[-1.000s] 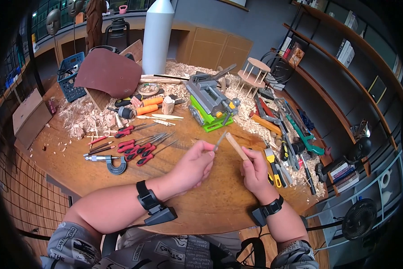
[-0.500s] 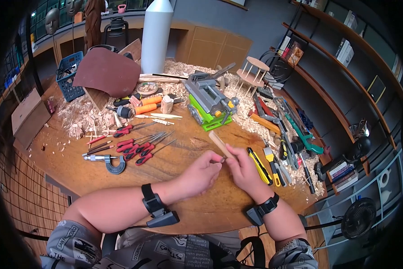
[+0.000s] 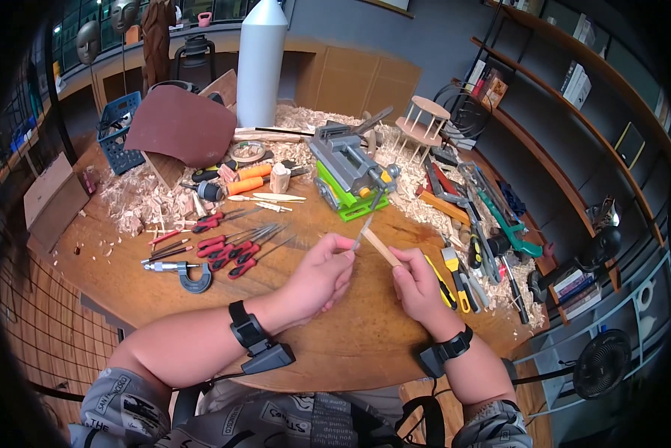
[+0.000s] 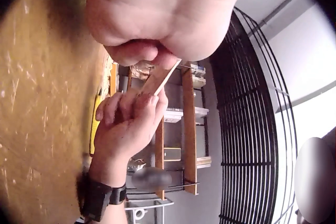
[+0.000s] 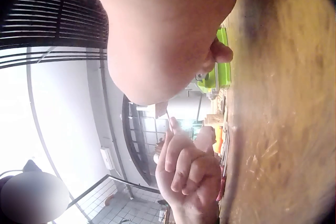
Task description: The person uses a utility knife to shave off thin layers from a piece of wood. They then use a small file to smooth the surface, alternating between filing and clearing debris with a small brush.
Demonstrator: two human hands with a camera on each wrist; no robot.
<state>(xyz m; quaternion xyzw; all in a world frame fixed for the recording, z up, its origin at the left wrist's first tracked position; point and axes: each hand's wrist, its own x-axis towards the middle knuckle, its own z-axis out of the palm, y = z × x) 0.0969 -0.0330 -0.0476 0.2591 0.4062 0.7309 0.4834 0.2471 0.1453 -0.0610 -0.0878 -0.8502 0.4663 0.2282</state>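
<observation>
In the head view my left hand (image 3: 320, 278) grips a thin grey file (image 3: 363, 230), its handle hidden inside the curled fingers. The metal points up and away toward the vise. Opposite it, my right hand (image 3: 419, 287) pinches a flat pale wooden strip (image 3: 381, 247) between thumb and fingers. File and strip cross at the strip's far end in this view. From the left wrist, the strip (image 4: 164, 79) shows edge-on, rising out of the right hand (image 4: 128, 124). The right wrist view has the left hand (image 5: 186, 169) with fingers curled and the slim file (image 5: 169, 120) sticking out.
A grey and green vise (image 3: 350, 168) stands just beyond the hands. Several red-handled files (image 3: 231, 250) and a micrometer (image 3: 182, 272) lie left. A yellow cutter (image 3: 441, 282), a yellow-handled chisel (image 3: 455, 278) and more tools lie right. Wood shavings (image 3: 145, 198) cover the back.
Half a second ago the hands were closer together, with the file drawn back toward the body. Now they are apart again, and the file reaches forward along the strip's end.
</observation>
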